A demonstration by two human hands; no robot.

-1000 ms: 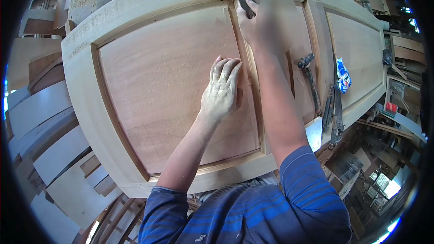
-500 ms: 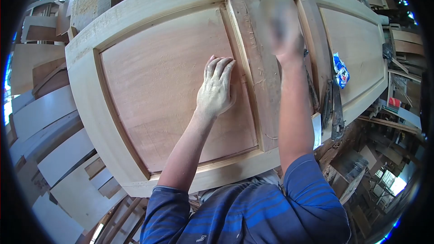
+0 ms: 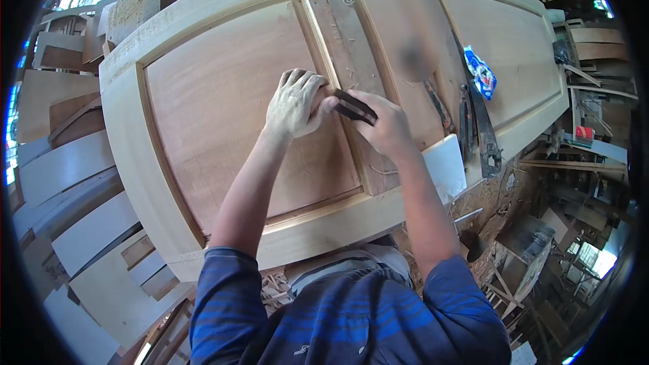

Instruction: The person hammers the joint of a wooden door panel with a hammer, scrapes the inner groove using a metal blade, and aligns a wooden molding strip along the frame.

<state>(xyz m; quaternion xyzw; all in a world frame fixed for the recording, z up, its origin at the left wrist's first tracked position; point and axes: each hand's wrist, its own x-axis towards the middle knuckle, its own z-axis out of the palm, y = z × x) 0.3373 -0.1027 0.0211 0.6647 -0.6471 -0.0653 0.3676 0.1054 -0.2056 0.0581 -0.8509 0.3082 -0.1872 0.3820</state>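
A pale wooden door (image 3: 152, 243) with recessed panels lies flat before me. My left hand (image 3: 292, 105), coated in dust, rests by the moulding (image 3: 326, 61) at the right edge of the large panel (image 3: 230, 101). Its fingers are curled together; whatever they pinch is hidden. Close beside it, my right hand (image 3: 387, 125) is closed round a dark, flat, block-like tool (image 3: 355, 107), whose exact kind does not show. The tool's left end points at the left fingertips, over the moulding.
On the door's right half lie a blue-and-white packet (image 3: 480, 72), dark metal tools (image 3: 476, 122) and a white board (image 3: 445, 167). Stacked wooden boards (image 3: 81, 176) fill the left side. Timber and scraps crowd the right. A blurred patch hides part of the door's middle.
My right hand has come back from the far side of the door to beside my left hand, and the dark tool now shows in it. The view has shifted slightly.
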